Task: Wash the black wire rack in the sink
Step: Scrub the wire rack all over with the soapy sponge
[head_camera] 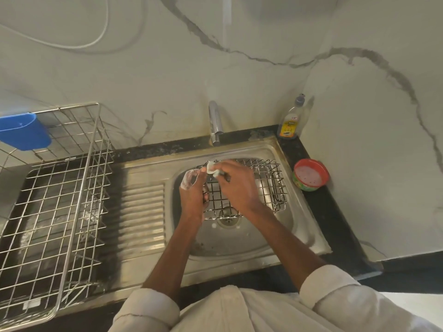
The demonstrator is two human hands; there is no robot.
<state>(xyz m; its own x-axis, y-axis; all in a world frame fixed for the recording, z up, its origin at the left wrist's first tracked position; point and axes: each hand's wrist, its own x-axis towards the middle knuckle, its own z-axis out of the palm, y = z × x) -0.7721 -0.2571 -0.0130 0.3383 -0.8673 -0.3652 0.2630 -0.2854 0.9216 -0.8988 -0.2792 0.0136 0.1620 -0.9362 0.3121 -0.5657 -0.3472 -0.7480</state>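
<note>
Right hand (236, 185) closed round a small pale scrubbing sponge (211, 169), pressing it against the upper left wires of the black wire rack (261, 188). Left hand (193, 195) curled about the rack's left edge, steadying it, with white lather coating the raised fingers (188, 180). Rack tilted inside the steel sink (242, 238), its lower edge just above the drain (227, 218), its far edge up near the basin's back wall. Flecks of foam on the wires nearest the hands; the right part of the rack dark and, as far as can be told, barely soaped. No water visible from the tap (215, 123) behind the sink. Judged from this: scrubbing under way but far from finished, with most of the grid left to soap, then a full rinse to follow. Right of the sink, on the dark counter, a red-rimmed tub of pinkish soap (311, 174); behind it in the corner, a dish liquid bottle (291, 121). Left of the sink, past the ribbed drainboard (143, 212), an empty steel dish drainer (55, 200) with a blue cutlery holder (24, 133) hooked on, a likely resting place once clean.
</note>
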